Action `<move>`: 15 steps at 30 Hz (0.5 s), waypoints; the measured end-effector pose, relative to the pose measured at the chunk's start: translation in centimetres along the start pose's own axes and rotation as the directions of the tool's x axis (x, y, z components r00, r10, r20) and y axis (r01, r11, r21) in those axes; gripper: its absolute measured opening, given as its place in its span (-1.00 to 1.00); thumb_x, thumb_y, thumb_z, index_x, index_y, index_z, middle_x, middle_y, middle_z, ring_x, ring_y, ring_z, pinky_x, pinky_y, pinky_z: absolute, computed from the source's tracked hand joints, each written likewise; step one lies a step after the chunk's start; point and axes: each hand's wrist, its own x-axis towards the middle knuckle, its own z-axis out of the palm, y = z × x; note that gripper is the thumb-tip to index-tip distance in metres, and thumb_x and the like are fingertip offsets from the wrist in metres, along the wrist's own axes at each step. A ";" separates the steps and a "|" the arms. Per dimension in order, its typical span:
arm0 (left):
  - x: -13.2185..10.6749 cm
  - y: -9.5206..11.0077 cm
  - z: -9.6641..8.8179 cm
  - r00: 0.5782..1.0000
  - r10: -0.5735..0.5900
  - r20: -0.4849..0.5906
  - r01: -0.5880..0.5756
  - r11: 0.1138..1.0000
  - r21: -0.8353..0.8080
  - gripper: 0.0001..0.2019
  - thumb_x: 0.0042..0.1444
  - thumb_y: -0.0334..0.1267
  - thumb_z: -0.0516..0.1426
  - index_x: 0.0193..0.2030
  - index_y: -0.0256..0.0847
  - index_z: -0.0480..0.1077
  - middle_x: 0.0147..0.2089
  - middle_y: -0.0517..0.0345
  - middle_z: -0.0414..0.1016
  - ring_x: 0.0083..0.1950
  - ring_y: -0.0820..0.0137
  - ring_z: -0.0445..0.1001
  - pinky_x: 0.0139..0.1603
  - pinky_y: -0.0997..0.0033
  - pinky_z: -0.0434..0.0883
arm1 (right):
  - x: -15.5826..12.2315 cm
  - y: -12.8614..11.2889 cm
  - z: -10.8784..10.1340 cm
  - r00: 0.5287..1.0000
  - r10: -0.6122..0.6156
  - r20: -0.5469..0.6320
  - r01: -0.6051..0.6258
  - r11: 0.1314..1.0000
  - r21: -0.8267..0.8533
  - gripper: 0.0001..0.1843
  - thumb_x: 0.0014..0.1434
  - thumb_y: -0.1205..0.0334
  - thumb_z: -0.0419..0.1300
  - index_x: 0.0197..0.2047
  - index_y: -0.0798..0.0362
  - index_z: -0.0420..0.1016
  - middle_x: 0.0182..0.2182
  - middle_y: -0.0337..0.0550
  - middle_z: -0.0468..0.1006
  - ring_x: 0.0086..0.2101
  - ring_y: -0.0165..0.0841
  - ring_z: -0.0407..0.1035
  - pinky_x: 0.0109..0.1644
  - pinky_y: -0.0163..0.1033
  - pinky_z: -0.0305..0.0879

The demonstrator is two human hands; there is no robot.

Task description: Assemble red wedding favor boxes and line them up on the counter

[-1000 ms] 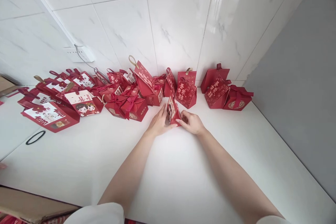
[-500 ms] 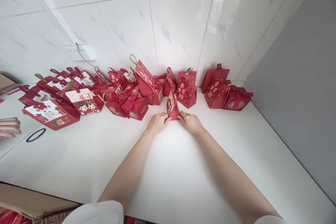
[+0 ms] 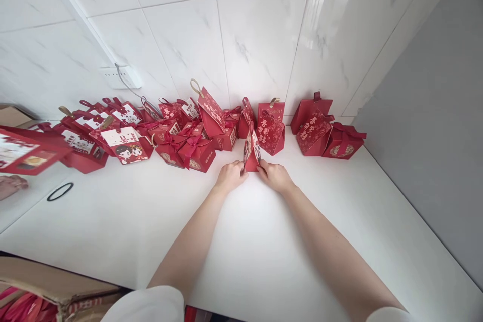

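A small red gift box (image 3: 252, 159) with a pointed top and printed sides stands upright on the white table, between my two hands. My left hand (image 3: 231, 176) grips its lower left edge, fingers curled. On the lower right edge, my right hand (image 3: 276, 175) has its thumb and fingers closed the same way. Just behind it stand a patterned red gift box (image 3: 272, 137) with gold lettering and a narrower red box (image 3: 246, 118). To the left sits a ribbon-tied red box (image 3: 198, 155).
More red boxes (image 3: 312, 133) line the tiled wall at right, several others at left. At the left edge another person's hand (image 3: 13, 186) is under a red gift box (image 3: 33, 148). A black ring (image 3: 60, 191) lies on the table. A cardboard carton (image 3: 56, 282) holds red ribbons.
The large red gift box at the left has been lifted and shifted left by the other person. My hands keep their hold on the small box, whose printed sides now show more; the view has shifted slightly.
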 end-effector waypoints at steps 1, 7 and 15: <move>0.1 -0.2 0.0 0.998 -0.067 -0.002 0.067 0.998 -0.016 -0.90 0.09 -0.23 0.10 -0.35 -0.14 0.42 -0.31 0.10 0.52 -0.29 0.29 0.48 -0.29 0.37 0.31 | -0.1 -0.1 -0.1 0.999 -0.038 -0.001 0.038 0.997 0.063 -0.73 0.35 0.08 -0.08 -0.21 0.00 0.35 -0.40 -0.16 0.55 -0.42 -0.28 0.43 -0.34 -0.28 0.16; 0.0 -1.2 -0.1 0.912 -0.366 -0.184 0.314 0.913 -0.262 -0.61 0.29 0.00 -0.12 -0.38 -0.16 0.35 -0.42 0.09 0.45 -0.30 0.30 0.45 -0.29 0.37 0.30 | 0.3 0.1 0.4 0.956 0.107 -0.274 0.088 0.787 0.611 -0.68 0.30 -0.07 0.00 -0.21 0.00 0.36 -0.25 -0.13 0.50 -0.26 -0.33 0.41 -0.18 -0.27 0.32; 0.3 -1.7 1.0 0.961 -0.100 -0.258 -0.050 0.855 -0.516 -0.77 0.13 -0.06 0.15 -0.25 -0.18 0.40 0.18 0.03 0.32 0.22 0.26 0.30 0.19 0.24 0.30 | 2.2 3.1 2.6 0.950 0.271 -0.157 0.034 0.410 0.912 -0.39 0.16 -0.16 0.11 0.15 0.04 0.22 0.19 0.07 0.34 0.16 -0.24 0.26 0.25 -0.04 0.18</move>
